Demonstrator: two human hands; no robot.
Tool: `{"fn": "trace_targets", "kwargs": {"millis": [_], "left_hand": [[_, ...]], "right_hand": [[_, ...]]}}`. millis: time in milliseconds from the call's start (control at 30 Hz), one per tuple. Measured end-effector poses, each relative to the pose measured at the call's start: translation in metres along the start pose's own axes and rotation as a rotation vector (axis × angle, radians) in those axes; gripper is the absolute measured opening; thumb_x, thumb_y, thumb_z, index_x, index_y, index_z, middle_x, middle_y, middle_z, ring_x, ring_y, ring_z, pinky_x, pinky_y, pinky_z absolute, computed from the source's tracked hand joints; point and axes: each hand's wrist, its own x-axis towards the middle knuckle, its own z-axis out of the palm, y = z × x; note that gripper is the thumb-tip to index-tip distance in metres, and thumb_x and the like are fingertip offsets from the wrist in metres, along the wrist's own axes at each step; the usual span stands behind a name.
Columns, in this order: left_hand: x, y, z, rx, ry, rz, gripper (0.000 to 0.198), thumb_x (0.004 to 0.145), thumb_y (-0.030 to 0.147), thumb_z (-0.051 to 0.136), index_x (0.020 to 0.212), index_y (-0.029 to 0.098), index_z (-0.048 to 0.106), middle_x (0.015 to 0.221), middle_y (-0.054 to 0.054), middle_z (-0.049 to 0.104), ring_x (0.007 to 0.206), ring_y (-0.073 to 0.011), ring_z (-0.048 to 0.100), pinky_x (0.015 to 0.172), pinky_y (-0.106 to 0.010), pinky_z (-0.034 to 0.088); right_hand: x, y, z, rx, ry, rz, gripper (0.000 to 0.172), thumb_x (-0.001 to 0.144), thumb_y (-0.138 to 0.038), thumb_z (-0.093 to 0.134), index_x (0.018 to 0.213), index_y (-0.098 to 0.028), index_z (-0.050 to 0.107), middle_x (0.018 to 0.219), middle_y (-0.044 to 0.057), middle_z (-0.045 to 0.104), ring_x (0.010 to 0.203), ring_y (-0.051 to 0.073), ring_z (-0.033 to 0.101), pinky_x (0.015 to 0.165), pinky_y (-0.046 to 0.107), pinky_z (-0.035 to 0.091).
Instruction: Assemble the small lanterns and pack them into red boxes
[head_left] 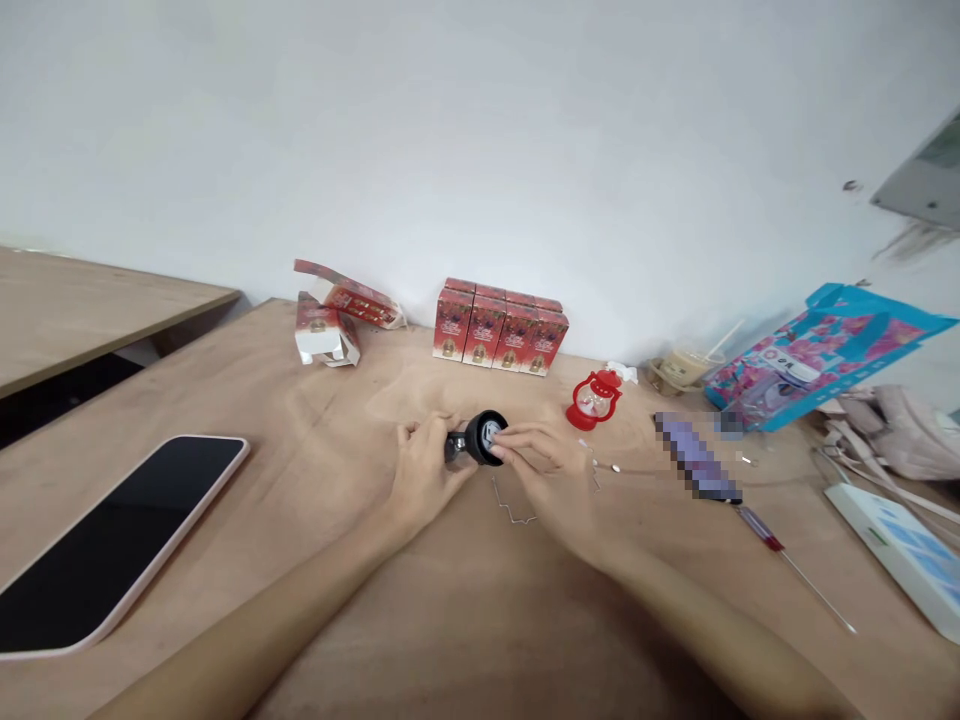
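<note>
My left hand (pixel 425 462) is wrapped round a small black lantern (pixel 455 446) that lies on its side, its round base turned towards me. Inside the base's black rim shows a pale inner part. My right hand (pixel 551 475) has its thumb and fingertips pinched together at this opening; whatever they hold is hidden. On the table just below the hands lies a thin bent wire (pixel 513 518). A small red lantern (pixel 594 400) stands beyond my right hand, and a tiny white piece (pixel 616 468) lies nearby.
Several red boxes (pixel 499 330) stand by the wall, with opened boxes (pixel 328 335) to their left. A large phone (pixel 135 540) lies at left. On the right are a screwdriver (pixel 772 540), a pixelated phone-like object (pixel 691 455), a drink cup (pixel 684 367), a blue bag (pixel 817 365) and a power strip (pixel 900 555).
</note>
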Motion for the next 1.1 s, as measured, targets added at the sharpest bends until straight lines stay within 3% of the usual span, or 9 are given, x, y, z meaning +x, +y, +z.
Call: {"fn": "trace_targets", "kwargs": {"millis": [100, 267, 467, 600, 800, 1100], "left_hand": [[0.000, 0.000, 0.000, 0.011, -0.011, 0.002, 0.033, 0.068, 0.021, 0.062, 0.097, 0.021, 0.045, 0.094, -0.004, 0.063, 0.089, -0.0251, 0.062, 0.078, -0.037, 0.041], [-0.001, 0.000, 0.000, 0.004, -0.007, -0.005, 0.035, 0.066, 0.021, 0.064, 0.094, 0.021, 0.044, 0.094, -0.005, 0.062, 0.086, -0.0258, 0.062, 0.076, -0.039, 0.041], [-0.002, 0.003, -0.001, -0.051, 0.027, -0.009, 0.037, 0.067, 0.020, 0.065, 0.096, 0.020, 0.043, 0.095, -0.006, 0.061, 0.088, -0.0253, 0.061, 0.074, -0.038, 0.044], [-0.002, 0.002, -0.001, -0.064, 0.046, -0.005, 0.044, 0.065, 0.022, 0.069, 0.099, 0.021, 0.042, 0.094, -0.004, 0.061, 0.090, -0.0266, 0.062, 0.075, -0.040, 0.045], [-0.002, 0.000, 0.001, -0.099, 0.124, 0.119, 0.044, 0.070, 0.022, 0.069, 0.103, 0.022, 0.040, 0.091, -0.004, 0.061, 0.083, -0.0239, 0.062, 0.071, -0.040, 0.046], [-0.003, 0.000, 0.004, -0.141, 0.244, 0.196, 0.040, 0.077, 0.037, 0.065, 0.106, 0.021, 0.042, 0.092, -0.005, 0.062, 0.078, -0.0212, 0.062, 0.065, -0.035, 0.046]], "right_hand": [[0.000, 0.001, 0.002, 0.004, 0.033, 0.005, 0.012, 0.086, -0.019, 0.058, 0.083, -0.023, 0.069, 0.084, 0.003, 0.072, 0.079, 0.016, 0.068, 0.075, 0.031, 0.056], [0.000, -0.003, -0.001, -0.128, 0.008, -0.212, 0.020, 0.088, -0.014, 0.051, 0.093, -0.021, 0.069, 0.087, 0.007, 0.072, 0.082, 0.017, 0.068, 0.076, 0.032, 0.057], [0.004, -0.006, -0.003, -0.206, 0.001, -0.290, 0.020, 0.088, -0.010, 0.050, 0.091, -0.020, 0.067, 0.084, 0.006, 0.071, 0.078, 0.016, 0.068, 0.071, 0.029, 0.057], [0.008, -0.007, -0.006, -0.341, -0.026, -0.451, 0.022, 0.088, -0.008, 0.047, 0.090, -0.018, 0.066, 0.085, 0.007, 0.072, 0.078, 0.016, 0.069, 0.069, 0.027, 0.057], [0.006, -0.010, -0.011, -0.440, -0.041, -0.561, 0.020, 0.088, -0.006, 0.048, 0.091, -0.015, 0.066, 0.087, 0.008, 0.073, 0.081, 0.016, 0.069, 0.076, 0.027, 0.058], [-0.002, -0.009, -0.009, -0.428, 0.012, -0.671, 0.014, 0.083, -0.002, 0.056, 0.092, -0.008, 0.065, 0.088, 0.011, 0.073, 0.085, 0.018, 0.068, 0.081, 0.030, 0.058]]}}
